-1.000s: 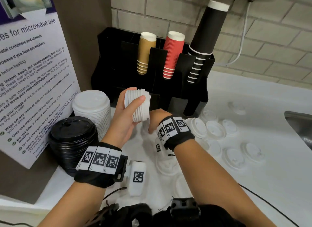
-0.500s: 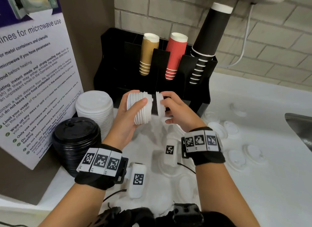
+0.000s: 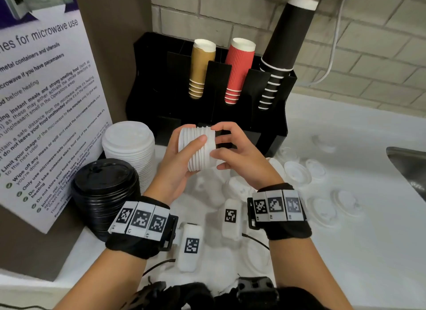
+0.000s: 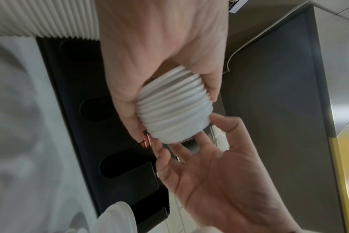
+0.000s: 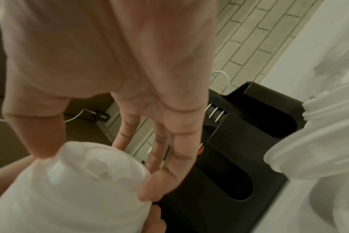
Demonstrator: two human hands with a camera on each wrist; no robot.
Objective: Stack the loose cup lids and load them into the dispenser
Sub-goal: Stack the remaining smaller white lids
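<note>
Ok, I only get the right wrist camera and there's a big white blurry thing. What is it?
Observer: A stack of white lids, held sideways in front of the cup dispenser.
Operator: Who's holding it?
Observer: The left hand, with its thumb across the front of the ridges.
Operator: Are any lids still left out?
Observer: Yes, several loose lids lie on the counter, to the right of the hands.
</note>
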